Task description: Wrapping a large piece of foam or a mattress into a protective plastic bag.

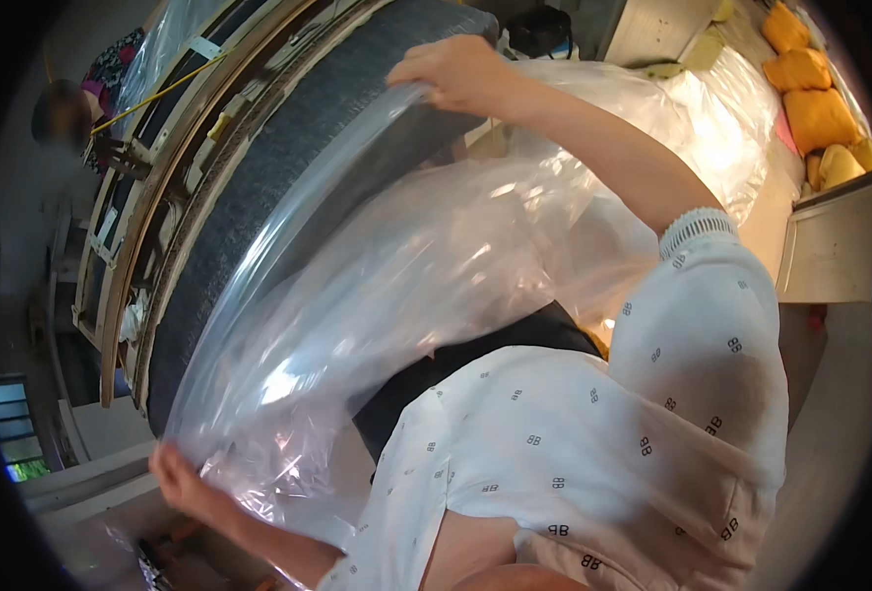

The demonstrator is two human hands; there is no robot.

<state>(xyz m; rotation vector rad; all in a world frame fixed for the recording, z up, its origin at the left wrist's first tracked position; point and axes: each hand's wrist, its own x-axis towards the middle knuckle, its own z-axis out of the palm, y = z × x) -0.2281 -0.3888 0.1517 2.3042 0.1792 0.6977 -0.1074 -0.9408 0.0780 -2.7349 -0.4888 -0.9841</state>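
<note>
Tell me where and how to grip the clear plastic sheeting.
Pinch the clear plastic sheeting at both ends of its far edge, likely best from the near side: that edge stretches smoothly from the left hand to the right hand, while the rest bunches loosely.

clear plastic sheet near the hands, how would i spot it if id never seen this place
Find the long dark grey surface slanting from top centre to lower left. Partly over it, reaching from the right hand to the blurred left hand, is the clear plastic sheet. Shiny, wrinkled and see-through, it stands apart from the duller, opaque dark grey surface.
</note>
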